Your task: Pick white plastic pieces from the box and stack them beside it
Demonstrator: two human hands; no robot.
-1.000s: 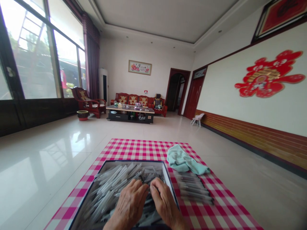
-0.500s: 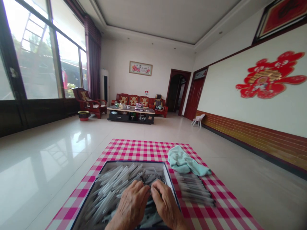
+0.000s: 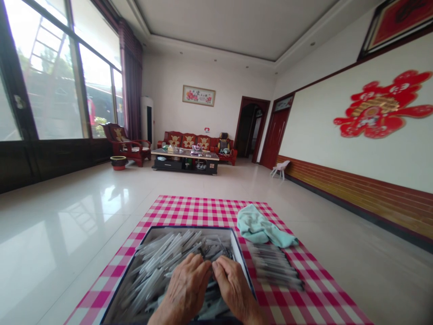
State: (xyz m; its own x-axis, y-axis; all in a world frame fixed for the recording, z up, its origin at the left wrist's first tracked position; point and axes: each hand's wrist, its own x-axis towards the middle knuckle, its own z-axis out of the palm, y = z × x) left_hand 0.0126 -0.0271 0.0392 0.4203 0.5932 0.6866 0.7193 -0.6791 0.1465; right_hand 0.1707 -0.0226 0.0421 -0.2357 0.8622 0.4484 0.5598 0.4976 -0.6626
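Note:
A shallow box with a dark blue rim holds a loose heap of thin, translucent pens, some with dark parts. Over the right half of this heap, my left hand and my right hand meet, fingertips nearly touching. Both have thumb and fingers pinched together. Whatever lies between the fingertips is hidden or too small to make out. On the cloth to the right of the box lies a row of similar pens with black ends, slightly blurred.
A pink and white checked tablecloth covers the table. A crumpled mint-green cloth lies beyond the row of pens. Farther off stand a coffee table, a red wooden armchair and a small white chair.
My hands stay almost in place, with the right fingers shifting slightly against the left ones. The box, the row of pens and the cloth have not moved.

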